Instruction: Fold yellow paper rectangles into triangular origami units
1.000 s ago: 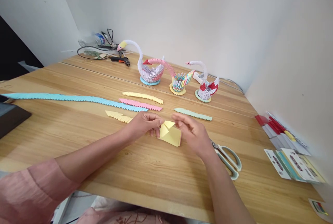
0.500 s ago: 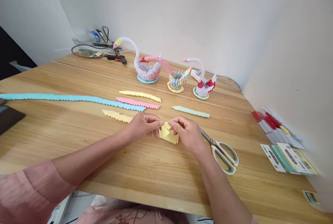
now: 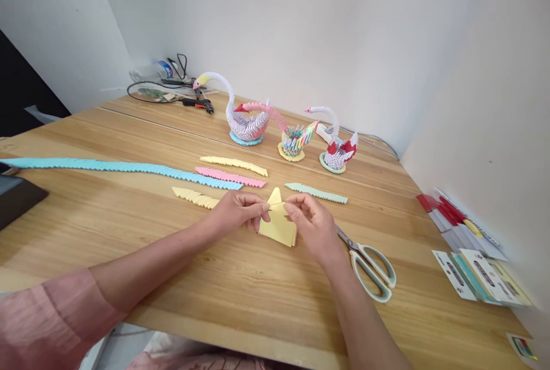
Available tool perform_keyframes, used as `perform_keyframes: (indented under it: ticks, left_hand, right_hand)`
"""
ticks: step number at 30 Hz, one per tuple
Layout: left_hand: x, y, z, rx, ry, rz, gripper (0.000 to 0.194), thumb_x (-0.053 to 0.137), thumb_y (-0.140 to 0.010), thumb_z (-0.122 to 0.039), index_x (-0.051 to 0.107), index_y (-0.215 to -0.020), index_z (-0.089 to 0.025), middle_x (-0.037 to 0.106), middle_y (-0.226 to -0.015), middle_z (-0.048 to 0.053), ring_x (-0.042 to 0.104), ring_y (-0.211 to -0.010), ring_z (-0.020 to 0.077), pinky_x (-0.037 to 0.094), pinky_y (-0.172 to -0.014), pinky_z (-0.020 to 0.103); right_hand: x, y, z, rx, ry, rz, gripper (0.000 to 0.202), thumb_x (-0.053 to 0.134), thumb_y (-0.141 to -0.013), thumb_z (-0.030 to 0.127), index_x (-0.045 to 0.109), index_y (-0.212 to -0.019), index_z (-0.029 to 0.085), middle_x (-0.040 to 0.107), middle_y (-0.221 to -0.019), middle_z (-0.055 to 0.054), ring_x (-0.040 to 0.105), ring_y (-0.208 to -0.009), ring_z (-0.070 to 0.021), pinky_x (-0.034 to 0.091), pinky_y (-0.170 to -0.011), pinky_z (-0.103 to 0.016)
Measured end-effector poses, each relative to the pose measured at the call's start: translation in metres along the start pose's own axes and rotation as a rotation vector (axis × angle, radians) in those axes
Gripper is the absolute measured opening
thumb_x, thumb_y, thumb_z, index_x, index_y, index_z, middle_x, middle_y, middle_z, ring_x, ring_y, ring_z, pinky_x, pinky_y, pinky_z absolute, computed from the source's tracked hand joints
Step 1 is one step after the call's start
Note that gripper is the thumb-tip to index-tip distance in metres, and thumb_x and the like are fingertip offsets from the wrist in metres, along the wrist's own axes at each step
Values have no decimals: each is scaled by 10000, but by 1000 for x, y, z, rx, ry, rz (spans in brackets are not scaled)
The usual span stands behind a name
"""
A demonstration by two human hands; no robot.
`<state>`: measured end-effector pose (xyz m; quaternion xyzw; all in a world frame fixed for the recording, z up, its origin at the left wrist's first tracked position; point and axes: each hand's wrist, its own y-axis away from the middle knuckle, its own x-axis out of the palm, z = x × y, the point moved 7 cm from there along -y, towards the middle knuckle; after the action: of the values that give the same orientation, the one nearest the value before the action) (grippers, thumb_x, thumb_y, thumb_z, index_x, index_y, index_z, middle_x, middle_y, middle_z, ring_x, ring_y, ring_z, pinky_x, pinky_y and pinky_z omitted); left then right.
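A small folded piece of yellow paper [image 3: 275, 196], with its triangular tip pointing away from me, is pinched between both hands. My left hand [image 3: 241, 209] grips its left side between thumb and fingertips. On the other side, my right hand [image 3: 313, 222] is closed the same way. Just below the fold, a stack of yellow paper slips [image 3: 278, 230] lies on the table, partly covered by my fingers. Scissors [image 3: 372, 271] rest beside my right wrist. Close to my left hand is a yellow strip of nested folded paper [image 3: 194, 198], its right end hidden.
Beyond my hands lie a long blue paper strip [image 3: 107, 166], a pink strip [image 3: 232, 177], a yellow strip [image 3: 234, 164] and a green strip [image 3: 315, 192]. Three paper swans [image 3: 249, 129] stand farther back. A glue gun [image 3: 200, 104] sits back left; paper packs [image 3: 481, 275] lie right.
The yellow paper's flap, folded down before, now points up and away as a triangle. My fingers still pinch both sides. The whole view has shifted slightly.
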<state>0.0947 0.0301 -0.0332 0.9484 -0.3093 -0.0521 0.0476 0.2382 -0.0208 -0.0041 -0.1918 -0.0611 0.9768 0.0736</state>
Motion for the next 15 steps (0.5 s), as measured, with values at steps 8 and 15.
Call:
perform_keyframes:
  ticks: [8,15]
  left_hand:
    - [3,0,-1,1,44,50,322,556,-791,-384,690,-677,-115,598,-495,20,544,-480,99,410,-480,184]
    - [1,0,2,-10,39,45,290,547,-774,-341,693,-661,-117,603,-495,21,548,-475,104,402,-472,187]
  right_hand:
    - [4,3,9,-134,200,-31,105,591,-803,277,609,-735,200,648,-715,11,593,-669,-148,457,-663,-269]
    - [4,4,12,-220,260,-24,91,572,-826,247,636,-772,212,661,-752,0,609,-707,-155,454,-675,-268]
